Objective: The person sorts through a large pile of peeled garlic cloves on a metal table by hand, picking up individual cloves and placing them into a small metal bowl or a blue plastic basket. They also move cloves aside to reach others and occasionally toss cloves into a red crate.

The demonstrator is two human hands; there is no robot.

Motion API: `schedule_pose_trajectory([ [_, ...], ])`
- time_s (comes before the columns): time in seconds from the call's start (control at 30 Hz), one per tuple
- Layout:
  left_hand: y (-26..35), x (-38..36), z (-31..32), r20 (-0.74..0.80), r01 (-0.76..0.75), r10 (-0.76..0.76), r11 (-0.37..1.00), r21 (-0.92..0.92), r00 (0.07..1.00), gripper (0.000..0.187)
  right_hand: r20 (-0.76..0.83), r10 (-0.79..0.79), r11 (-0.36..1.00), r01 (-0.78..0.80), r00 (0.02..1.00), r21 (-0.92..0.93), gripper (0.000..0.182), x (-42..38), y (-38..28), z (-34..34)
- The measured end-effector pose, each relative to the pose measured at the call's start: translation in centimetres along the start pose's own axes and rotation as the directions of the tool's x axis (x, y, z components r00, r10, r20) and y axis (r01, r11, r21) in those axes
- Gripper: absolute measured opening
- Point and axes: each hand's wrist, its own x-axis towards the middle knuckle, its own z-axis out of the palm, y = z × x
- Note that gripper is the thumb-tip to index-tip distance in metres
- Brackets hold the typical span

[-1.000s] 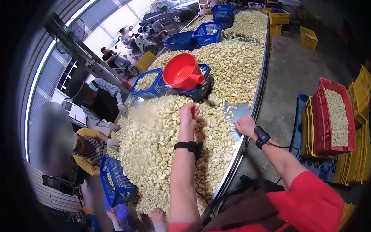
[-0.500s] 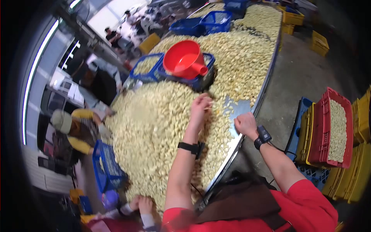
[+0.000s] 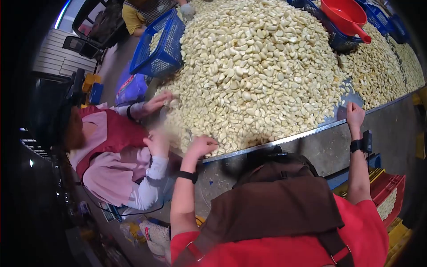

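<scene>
A large heap of pale cream pieces (image 3: 258,80), resembling peeled garlic cloves, covers the metal-edged table (image 3: 284,139). My left hand (image 3: 203,147) is at the heap's near edge on the left, fingers curled together by the pieces. Whatever may be between those fingers is hidden. Over on the right, my right hand (image 3: 354,115) is closed in a fist at the table's rim, beside a bare metal patch. The inside of that fist does not show.
On the left a co-worker in a dark red apron (image 3: 115,133) reaches to the heap. Another person's gloved hand (image 3: 187,10) is at the far side. A blue basket (image 3: 167,49), a red scoop (image 3: 347,18) on a crate, and a red crate (image 3: 393,187) stand around.
My view has swung left and down. My left hand has moved from mid-heap to the near left edge, its fingers still bent. My right fist stays by the rim.
</scene>
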Motion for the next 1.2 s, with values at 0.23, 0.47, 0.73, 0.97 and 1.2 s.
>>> schedule_pose_trajectory([
  [0.23, 3.4, -2.6, -0.5, -0.65, 0.023, 0.078, 0.989, 0.146, 0.756, 0.018, 0.085, 0.091, 0.993, -0.084, 0.992, -0.085, 0.041, 0.2, -0.1, -0.2],
  [0.47, -1.4, 1.2, 0.3, -0.525, 0.218, -0.103, 0.962, 0.162, 0.845, 0.033, 0.086, -0.156, 0.846, 0.088, 0.984, 0.526, 0.016, -2.7, -17.8, -3.3],
  [0.73, 3.8, 0.0, 1.1, -0.197, -0.309, 0.288, 0.947, -0.086, 0.937, 0.026, 0.477, -0.775, 0.627, 0.598, 0.415, 0.499, 0.015, -12.2, -33.9, -1.3],
  [0.97, 3.8, -1.9, -0.8, -0.5, 0.127, -0.035, 0.98, 0.151, 0.865, 0.017, 0.499, -0.687, 0.727, 0.505, 0.528, 0.466, 0.009, -12.8, -34.7, -0.7],
  [1.2, 3.5, 1.3, 1.0, -0.153, -0.08, 0.125, 0.96, 0.269, 0.98, 0.028, 0.629, -0.594, 0.788, 0.208, 0.501, 0.579, 0.016, -10.9, -36.1, -3.7],
])
